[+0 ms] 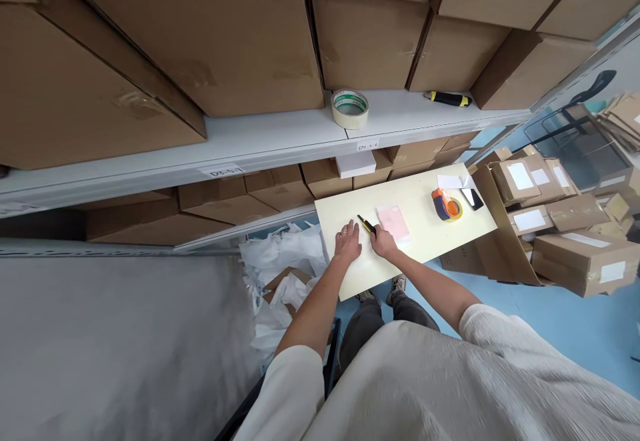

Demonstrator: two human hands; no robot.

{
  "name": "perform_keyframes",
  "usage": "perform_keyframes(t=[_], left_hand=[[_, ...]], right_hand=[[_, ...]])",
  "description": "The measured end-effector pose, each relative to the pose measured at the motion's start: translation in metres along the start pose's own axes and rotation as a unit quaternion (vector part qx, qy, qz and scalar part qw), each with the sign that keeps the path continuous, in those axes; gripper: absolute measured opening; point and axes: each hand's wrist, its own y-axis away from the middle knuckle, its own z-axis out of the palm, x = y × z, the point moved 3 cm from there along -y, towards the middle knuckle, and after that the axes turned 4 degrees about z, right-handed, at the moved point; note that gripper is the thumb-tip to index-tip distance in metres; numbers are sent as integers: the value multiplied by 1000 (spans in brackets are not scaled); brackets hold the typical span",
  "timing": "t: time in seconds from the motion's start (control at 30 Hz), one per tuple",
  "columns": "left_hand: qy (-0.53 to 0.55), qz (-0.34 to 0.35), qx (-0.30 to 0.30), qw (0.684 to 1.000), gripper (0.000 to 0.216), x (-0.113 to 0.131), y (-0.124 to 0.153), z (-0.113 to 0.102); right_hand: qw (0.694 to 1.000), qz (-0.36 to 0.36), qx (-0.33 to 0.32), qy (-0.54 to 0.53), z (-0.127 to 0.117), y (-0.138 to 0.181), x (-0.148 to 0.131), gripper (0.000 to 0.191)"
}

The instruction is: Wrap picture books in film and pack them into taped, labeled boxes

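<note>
My right hand (384, 241) grips a yellow and black utility knife (368, 225), whose front end points away and to the left over the cream board (425, 244). Flat on that board, with its fingers stretched out, lies my left hand (347, 242), just left of the knife. A pink and white flat packet (393, 225) rests beside my right hand, on its far right side. Farther right on the board are an orange and purple tape dispenser (444, 205), a yellow tape roll (459, 209), a white paper (450, 181) and a dark phone (473, 199).
A grey shelf (280, 137) stacked with cardboard boxes (210, 41) runs across the front. On it sit a masking tape roll (350, 109) and another yellow-black knife (449, 99). White wrapping scraps (287, 254) lie left of the board; a large carton (485, 244) of small boxes stands right.
</note>
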Motion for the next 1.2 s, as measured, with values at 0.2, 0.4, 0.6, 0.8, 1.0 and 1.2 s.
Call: perform_keyframes(t=[0.2,0.4,0.6,0.8,1.0,1.2], left_hand=[[0,-1,-14,1000,85,0,1,0],[19,-2,-10,1000,86,0,0,0],[41,-4,-2,999,89,-2,-1,4],[36,-12,-3,999,85,0,-1,8],[31,-27,55,998,66,8,11,5],[23,-46,62,997,34,18,26,-2]], right_hand=[[999,-2,-19,48,5,3,-5,30],[998,2,-27,65,4,14,-6,33],[997,-2,-27,67,8,28,2,34],[996,-4,-34,78,15,47,19,35],[995,1,-38,87,23,71,32,36],[995,3,-45,93,29,90,41,36]])
